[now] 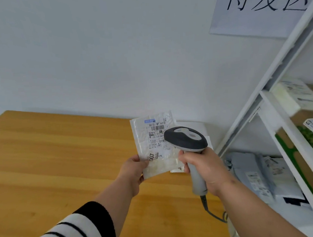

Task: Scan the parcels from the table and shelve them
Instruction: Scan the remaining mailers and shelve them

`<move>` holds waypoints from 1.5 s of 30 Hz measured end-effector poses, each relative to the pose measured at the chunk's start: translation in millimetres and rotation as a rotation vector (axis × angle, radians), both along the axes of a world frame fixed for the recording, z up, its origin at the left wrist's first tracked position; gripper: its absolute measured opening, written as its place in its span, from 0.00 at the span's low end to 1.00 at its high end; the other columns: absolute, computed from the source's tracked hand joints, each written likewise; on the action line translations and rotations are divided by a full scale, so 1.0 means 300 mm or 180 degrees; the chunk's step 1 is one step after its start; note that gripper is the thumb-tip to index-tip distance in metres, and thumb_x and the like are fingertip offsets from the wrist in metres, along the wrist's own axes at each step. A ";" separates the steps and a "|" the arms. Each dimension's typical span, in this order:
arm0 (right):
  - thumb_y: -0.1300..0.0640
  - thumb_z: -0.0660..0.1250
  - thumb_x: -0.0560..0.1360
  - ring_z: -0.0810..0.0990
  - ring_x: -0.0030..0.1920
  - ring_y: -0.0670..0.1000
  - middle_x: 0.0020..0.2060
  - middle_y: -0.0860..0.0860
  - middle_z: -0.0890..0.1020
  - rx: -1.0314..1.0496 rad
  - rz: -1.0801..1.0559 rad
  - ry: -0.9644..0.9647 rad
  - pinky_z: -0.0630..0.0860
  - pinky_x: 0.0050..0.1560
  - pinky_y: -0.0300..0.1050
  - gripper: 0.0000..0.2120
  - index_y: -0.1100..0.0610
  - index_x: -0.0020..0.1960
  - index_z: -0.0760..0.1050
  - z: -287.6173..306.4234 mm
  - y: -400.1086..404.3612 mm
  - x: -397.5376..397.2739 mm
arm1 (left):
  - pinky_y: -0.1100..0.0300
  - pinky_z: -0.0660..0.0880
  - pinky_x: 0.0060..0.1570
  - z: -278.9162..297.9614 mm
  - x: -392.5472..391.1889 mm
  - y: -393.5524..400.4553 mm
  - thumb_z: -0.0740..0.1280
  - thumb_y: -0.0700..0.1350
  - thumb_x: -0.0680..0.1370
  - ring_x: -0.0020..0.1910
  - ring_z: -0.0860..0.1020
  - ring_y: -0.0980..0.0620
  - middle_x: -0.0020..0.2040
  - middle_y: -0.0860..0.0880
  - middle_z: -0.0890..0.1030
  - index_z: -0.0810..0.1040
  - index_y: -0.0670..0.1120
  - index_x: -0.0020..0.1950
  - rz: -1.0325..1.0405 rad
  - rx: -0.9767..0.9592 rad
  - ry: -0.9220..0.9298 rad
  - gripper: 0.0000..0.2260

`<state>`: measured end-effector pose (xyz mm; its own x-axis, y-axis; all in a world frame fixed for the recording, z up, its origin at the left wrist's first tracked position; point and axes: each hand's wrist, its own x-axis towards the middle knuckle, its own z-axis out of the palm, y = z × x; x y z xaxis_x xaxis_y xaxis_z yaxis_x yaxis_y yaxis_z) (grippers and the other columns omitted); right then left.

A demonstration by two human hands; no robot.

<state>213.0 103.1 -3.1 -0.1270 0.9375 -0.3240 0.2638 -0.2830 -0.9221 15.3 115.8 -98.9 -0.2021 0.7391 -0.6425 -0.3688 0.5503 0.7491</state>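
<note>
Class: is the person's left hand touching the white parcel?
Touching. Head view shows the left hand pinching the white parcel at its lower left corner.

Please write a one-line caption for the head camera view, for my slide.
Left hand holds a labelled white parcel while right hand aims a corded barcode scanner at it.

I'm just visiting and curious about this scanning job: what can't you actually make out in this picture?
- Parcel label: the small print is too fine to read, and the scanner head covers its right side.
- Second packet on the table: mostly hidden behind the held parcel and scanner.
- Shelf parcels: blurred, cut off by the right edge.
- Scanner window: faces away, so no beam is visible.
</note>
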 end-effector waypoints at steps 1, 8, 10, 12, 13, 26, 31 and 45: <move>0.54 0.71 0.66 0.78 0.34 0.51 0.30 0.53 0.80 0.0001 -0.0066 -0.0015 0.73 0.45 0.51 0.05 0.55 0.34 0.78 -0.003 -0.005 0.006 | 0.56 0.76 0.37 0.004 0.001 -0.008 0.67 0.36 0.79 0.47 0.82 0.48 0.51 0.47 0.84 0.79 0.45 0.58 -0.0020 0.0003 -0.0002 0.10; 0.56 0.73 0.69 0.85 0.36 0.46 0.38 0.48 0.85 -0.0278 -0.0450 -0.0348 0.78 0.46 0.48 0.06 0.51 0.47 0.83 -0.064 -0.100 0.105 | 0.55 0.75 0.36 0.008 0.042 -0.101 0.66 0.35 0.79 0.45 0.82 0.47 0.49 0.47 0.85 0.79 0.44 0.56 -0.0514 -0.0044 -0.0143 0.08; 0.54 0.75 0.66 0.86 0.39 0.47 0.40 0.48 0.87 -0.0464 -0.0425 -0.0383 0.79 0.49 0.50 0.10 0.49 0.47 0.83 -0.079 -0.157 0.148 | 0.55 0.75 0.36 0.008 0.076 -0.146 0.66 0.34 0.79 0.44 0.82 0.47 0.47 0.47 0.86 0.80 0.45 0.55 -0.0698 -0.0085 -0.0193 0.09; 0.54 0.75 0.64 0.85 0.36 0.45 0.40 0.46 0.87 -0.0581 -0.0370 -0.0252 0.80 0.44 0.46 0.11 0.49 0.47 0.84 -0.085 -0.222 0.188 | 0.55 0.75 0.37 0.007 0.114 -0.194 0.65 0.34 0.79 0.45 0.82 0.47 0.47 0.47 0.85 0.79 0.45 0.55 -0.0849 -0.0133 -0.0218 0.09; 0.54 0.75 0.63 0.84 0.33 0.44 0.40 0.45 0.86 -0.0592 -0.0335 -0.0175 0.79 0.40 0.44 0.11 0.49 0.46 0.84 -0.085 -0.254 0.208 | 0.54 0.74 0.38 0.009 0.135 -0.219 0.65 0.33 0.79 0.46 0.82 0.46 0.49 0.46 0.85 0.79 0.45 0.55 -0.0916 -0.0157 -0.0217 0.10; 0.58 0.74 0.62 0.82 0.29 0.50 0.33 0.49 0.85 -0.1120 -0.0559 0.0176 0.80 0.35 0.44 0.13 0.55 0.46 0.83 -0.174 -0.790 0.821 | 0.59 0.74 0.35 -0.034 0.683 -0.717 0.66 0.32 0.77 0.33 0.81 0.50 0.40 0.47 0.85 0.79 0.45 0.48 -0.2111 -0.0863 0.0339 0.08; 0.57 0.74 0.58 0.81 0.29 0.50 0.41 0.54 0.85 -0.1420 -0.0820 0.0083 0.81 0.40 0.47 0.17 0.56 0.48 0.82 -0.249 -1.067 1.125 | 0.61 0.74 0.29 -0.095 1.026 -0.942 0.66 0.34 0.79 0.33 0.80 0.49 0.40 0.46 0.85 0.79 0.45 0.50 -0.2522 -0.1072 0.0614 0.07; 0.61 0.72 0.71 0.83 0.36 0.53 0.47 0.56 0.84 -0.1494 -0.1763 -0.0294 0.80 0.45 0.48 0.12 0.61 0.54 0.79 -0.454 -1.021 1.679 | 0.54 0.80 0.40 -0.250 1.645 -0.830 0.66 0.33 0.76 0.41 0.79 0.47 0.52 0.42 0.81 0.72 0.50 0.62 -0.2693 -0.0860 0.0510 0.18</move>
<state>716.7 -203.3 -139.4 0.3728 0.6160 -0.6939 0.0381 -0.7574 -0.6519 508.6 -133.3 -174.0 0.2387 0.5092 -0.8269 0.3371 0.7551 0.5623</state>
